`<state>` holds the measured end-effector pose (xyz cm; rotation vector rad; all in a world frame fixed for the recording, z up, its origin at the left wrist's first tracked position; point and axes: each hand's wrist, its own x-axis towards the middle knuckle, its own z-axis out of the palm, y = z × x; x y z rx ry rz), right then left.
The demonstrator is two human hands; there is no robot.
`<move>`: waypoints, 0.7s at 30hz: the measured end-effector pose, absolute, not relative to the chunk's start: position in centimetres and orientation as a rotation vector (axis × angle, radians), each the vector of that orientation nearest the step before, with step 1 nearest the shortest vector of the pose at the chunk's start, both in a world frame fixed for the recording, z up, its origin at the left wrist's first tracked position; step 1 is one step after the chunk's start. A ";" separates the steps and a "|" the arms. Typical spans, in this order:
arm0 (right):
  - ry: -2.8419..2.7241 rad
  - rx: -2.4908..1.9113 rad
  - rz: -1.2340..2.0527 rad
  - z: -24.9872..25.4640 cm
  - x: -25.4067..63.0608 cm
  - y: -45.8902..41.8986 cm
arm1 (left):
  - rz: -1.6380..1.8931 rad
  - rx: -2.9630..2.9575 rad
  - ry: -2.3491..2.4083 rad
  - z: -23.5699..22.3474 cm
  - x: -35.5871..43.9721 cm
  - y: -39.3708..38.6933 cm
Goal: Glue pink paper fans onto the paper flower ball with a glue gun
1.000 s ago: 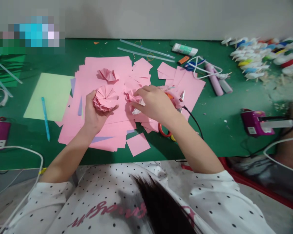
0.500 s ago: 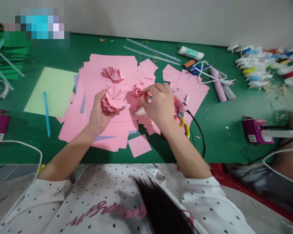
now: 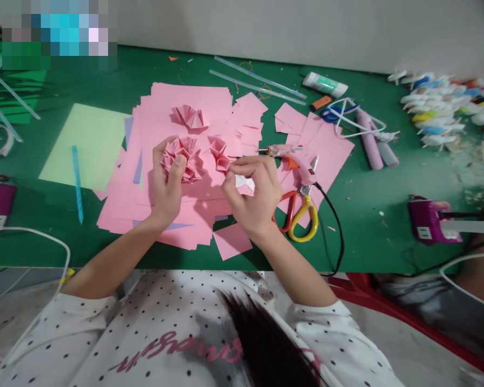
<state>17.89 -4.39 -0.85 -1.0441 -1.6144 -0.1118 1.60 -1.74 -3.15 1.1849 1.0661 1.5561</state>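
My left hand (image 3: 167, 185) is wrapped round a pleated pink paper flower (image 3: 183, 156), thumb pressed on its front. My right hand (image 3: 252, 191) pinches a small folded pink paper piece (image 3: 221, 159) between thumb and fingertips, close beside the flower; a white scrap (image 3: 245, 181) shows under its fingers. Both hands hover over a spread of pink paper sheets (image 3: 197, 102). Another folded pink fan piece (image 3: 189, 116) lies on the sheets behind.
A pink glue gun (image 3: 294, 158) with black cord and orange-yellow scissors (image 3: 300, 212) lie right of my right hand. A pale green sheet (image 3: 91, 142) and blue pen (image 3: 77, 180) lie at the left. Glue sticks, a tube and coloured items lie at the back right.
My left hand turned the flower so its folds face up. My right hand drew back from the glue gun area toward me, now pinching the small folded piece; scissors are uncovered.
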 end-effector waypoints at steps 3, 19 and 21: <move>-1.620 -1.025 -0.101 -0.9 17.5 -4.7 | 1.655 1.285 1.048 -3.1 1.7 -2.1; -1.722 -1.109 0.206 0.0 16.3 -5.6 | 1.532 0.998 1.071 -0.4 3.0 -4.3; -1.744 -1.092 0.248 0.1 16.3 -5.6 | 1.391 0.836 1.054 0.0 2.8 -4.4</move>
